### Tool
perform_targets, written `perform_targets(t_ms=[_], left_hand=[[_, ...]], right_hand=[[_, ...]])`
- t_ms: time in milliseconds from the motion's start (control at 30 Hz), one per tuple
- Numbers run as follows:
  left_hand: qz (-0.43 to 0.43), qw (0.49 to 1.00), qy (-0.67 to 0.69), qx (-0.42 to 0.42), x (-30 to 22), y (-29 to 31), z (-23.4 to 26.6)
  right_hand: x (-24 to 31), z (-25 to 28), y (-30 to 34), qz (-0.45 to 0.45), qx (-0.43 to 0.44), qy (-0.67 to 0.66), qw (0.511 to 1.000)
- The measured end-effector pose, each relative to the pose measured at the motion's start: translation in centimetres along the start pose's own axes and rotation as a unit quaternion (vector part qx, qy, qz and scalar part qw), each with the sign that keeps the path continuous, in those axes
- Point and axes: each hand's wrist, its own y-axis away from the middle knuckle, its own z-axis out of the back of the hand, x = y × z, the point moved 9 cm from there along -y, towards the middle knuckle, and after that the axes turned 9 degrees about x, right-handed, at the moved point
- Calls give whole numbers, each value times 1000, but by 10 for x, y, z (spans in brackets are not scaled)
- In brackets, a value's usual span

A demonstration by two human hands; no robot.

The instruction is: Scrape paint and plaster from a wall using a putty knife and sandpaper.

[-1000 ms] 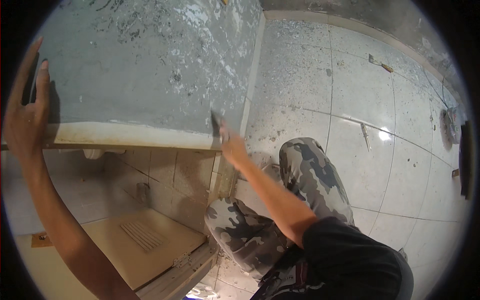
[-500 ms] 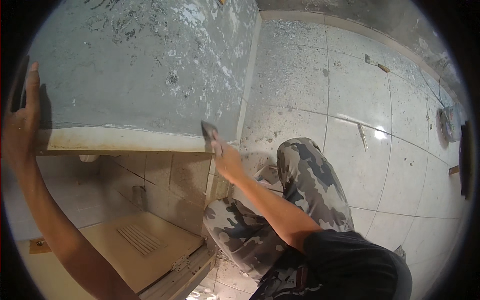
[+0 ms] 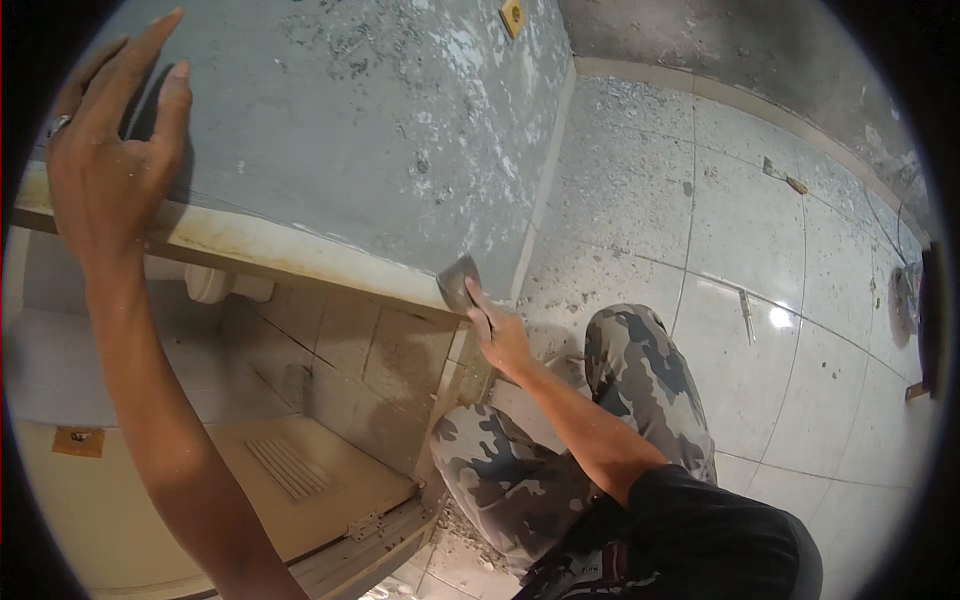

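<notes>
My right hand (image 3: pixel 505 345) grips a scraper (image 3: pixel 458 283) with a wide, dusty blade. The blade lies against the lower corner of a grey, patchy wall (image 3: pixel 300 150), by the pale, yellow-stained trim (image 3: pixel 300 252) of a doorway. My left hand (image 3: pixel 125 170) is open, its fingers stretched upward over the wall at the far left. A ring sits on one of its fingers. Whether its fingertips touch the wall I cannot tell. My left forearm crosses in front of the doorway.
On the tiled floor (image 3: pixel 740 420) lie flakes, a second scraper (image 3: pixel 783 177) and a thin metal tool (image 3: pixel 747 316). A clear plastic container (image 3: pixel 912 285) stands far right. Below the trim is a beige door (image 3: pixel 350 490) with slats. A yellow plate (image 3: pixel 513 18) sits on the wall.
My left hand has come off the wall's left edge, moving right and spreading its fingers. The scraper's blade has turned, still at the wall's lower corner. The whole view has shifted.
</notes>
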Motion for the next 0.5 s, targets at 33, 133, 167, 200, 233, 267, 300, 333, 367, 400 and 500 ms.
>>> perform_targets(t_ms=[33,133,167,200,233,267,300,333,367,400,500], left_hand=[[12,1000,-20,-5,-3,0,2],[40,999,16,-6,2,-2,-8],[55,996,63,-2,7,-3,-13],[46,998,46,15,21,-2,5],[19,999,20,22,22,0,7],[-8,1000,-6,29,21,2,9],[-5,1000,-8,24,22,3,12],[-9,999,-24,26,20,3,13],[-5,1000,-18,17,8,5,-3],[-3,1000,-7,7,2,1,-6],[-16,1000,-20,6,8,2,11]], right_hand=[[16,9,-18,33,-29,25,999],[26,37,-89,-39,-32,36,998],[28,52,-103,-28,-61,14,998],[49,42,-107,-7,-80,-37,996],[44,32,-94,-74,-32,33,996],[42,19,-72,-70,-20,12,997],[34,10,-48,-68,-13,-3,998],[26,3,-32,-64,-17,-1,998],[12,11,-16,-26,-47,45,998],[11,18,-7,14,-71,78,994],[23,19,-55,-159,-28,-50,986]])
